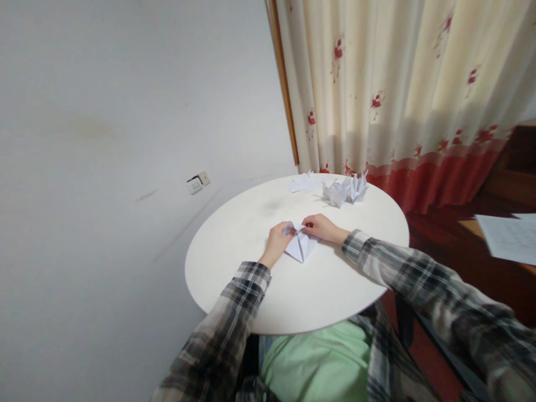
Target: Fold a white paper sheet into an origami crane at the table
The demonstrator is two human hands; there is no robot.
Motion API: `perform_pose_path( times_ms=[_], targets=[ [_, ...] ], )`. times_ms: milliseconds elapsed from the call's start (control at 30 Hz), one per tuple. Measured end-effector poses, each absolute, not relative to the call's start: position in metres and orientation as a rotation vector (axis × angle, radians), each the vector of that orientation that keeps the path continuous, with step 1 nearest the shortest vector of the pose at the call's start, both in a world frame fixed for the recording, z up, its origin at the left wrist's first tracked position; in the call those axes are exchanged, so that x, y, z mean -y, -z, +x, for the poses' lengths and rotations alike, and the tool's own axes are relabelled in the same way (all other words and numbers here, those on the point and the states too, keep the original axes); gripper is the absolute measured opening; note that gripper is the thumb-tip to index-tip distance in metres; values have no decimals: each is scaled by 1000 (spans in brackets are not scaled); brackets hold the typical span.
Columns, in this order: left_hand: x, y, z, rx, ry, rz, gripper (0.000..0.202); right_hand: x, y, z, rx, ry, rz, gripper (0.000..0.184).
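Observation:
A folded sheet of white paper (302, 250) lies on the round white table in front of me, one corner pointing toward my body and creases running to its middle. My left hand (278, 241) grips its left upper edge, where a flap is lifted and curled. On the opposite side, my right hand (321, 226) pinches the upper right edge between thumb and fingers. Both hands rest close to the tabletop. The exact position of some fingertips behind the paper is hidden.
On the far side of the round table (226, 262) stand several folded paper cranes (345, 190), with white paper (302, 182) to their left. A wall with a socket (195, 185) is at the left, a flowered curtain (402, 100) behind. Papers (508, 237) lie on furniture at right.

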State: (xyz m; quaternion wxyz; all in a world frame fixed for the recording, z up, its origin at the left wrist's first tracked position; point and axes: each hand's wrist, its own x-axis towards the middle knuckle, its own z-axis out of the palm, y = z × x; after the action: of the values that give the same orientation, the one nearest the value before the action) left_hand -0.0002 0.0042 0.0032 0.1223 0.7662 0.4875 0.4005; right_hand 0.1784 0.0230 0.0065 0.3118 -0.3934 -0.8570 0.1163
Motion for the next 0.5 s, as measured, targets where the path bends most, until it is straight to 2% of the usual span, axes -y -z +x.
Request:
perform_pose_path(
  times_ms=[500],
  targets=[
    [-3, -4, 0, -1428, -1152, 2228, 13, -23, -7, 178, 2270, -317, -1038, 14]
  ],
)
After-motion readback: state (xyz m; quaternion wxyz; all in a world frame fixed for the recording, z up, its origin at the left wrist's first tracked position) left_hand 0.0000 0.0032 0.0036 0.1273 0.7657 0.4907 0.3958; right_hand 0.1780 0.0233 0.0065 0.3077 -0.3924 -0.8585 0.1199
